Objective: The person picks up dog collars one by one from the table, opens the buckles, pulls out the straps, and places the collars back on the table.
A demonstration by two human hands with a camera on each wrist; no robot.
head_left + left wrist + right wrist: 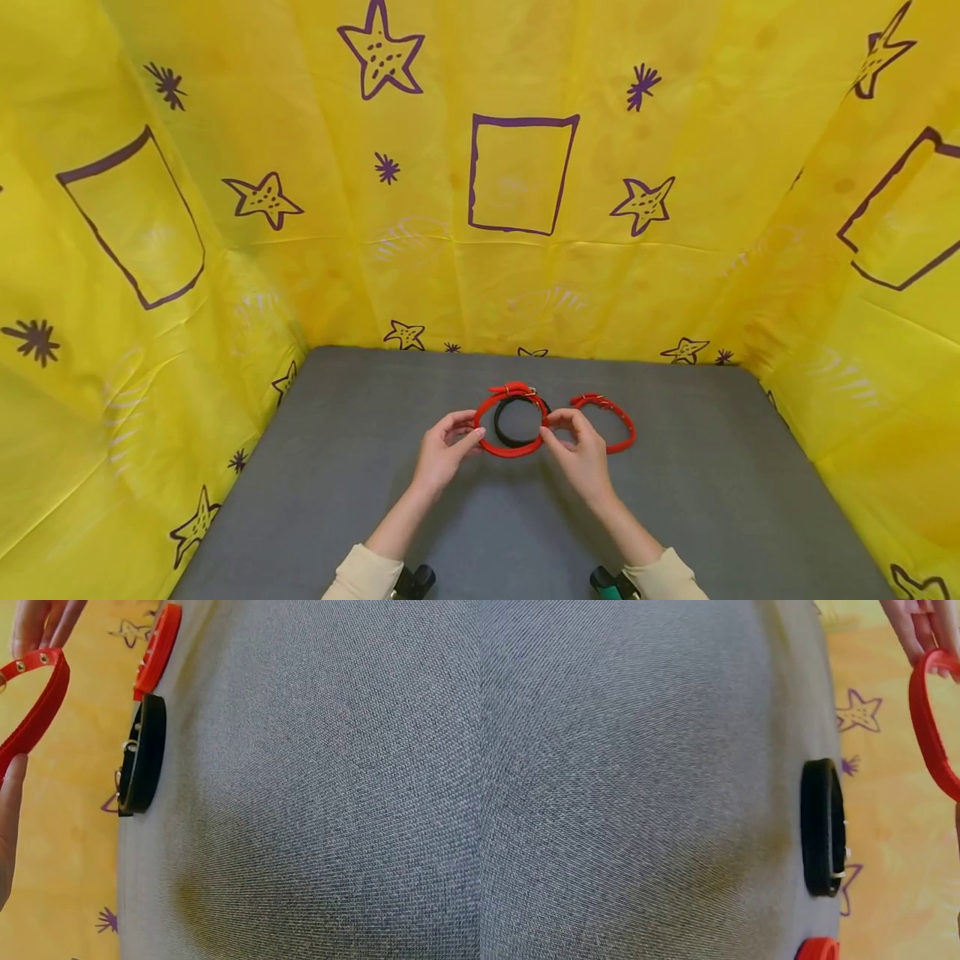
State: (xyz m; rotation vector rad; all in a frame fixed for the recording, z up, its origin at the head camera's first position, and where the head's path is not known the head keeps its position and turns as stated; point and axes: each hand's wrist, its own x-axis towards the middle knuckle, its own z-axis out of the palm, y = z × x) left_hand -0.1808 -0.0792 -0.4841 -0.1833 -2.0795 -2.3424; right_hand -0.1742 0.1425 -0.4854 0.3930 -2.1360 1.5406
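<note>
1. Pinching a red, ring-shaped, buckled collar (pixel 510 452) between thumb and fingers of left hand (pixel 441 452) and right hand (pixel 583 457), one at each side.
2. Holding it at lower centre of the head view, above the grey, fabric-topped table (pixel 360 408).
3. Seen through its loop, resting on the table: a black, ring-shaped, buckled collar (pixel 150 754); right of that, a second red, buckled collar (pixel 626 419).
4. Probably light, bendy, hardly fragile; best gripped by the plain band, clear of the buckle.
5. Hard to tell whether leather or imitation.
</note>
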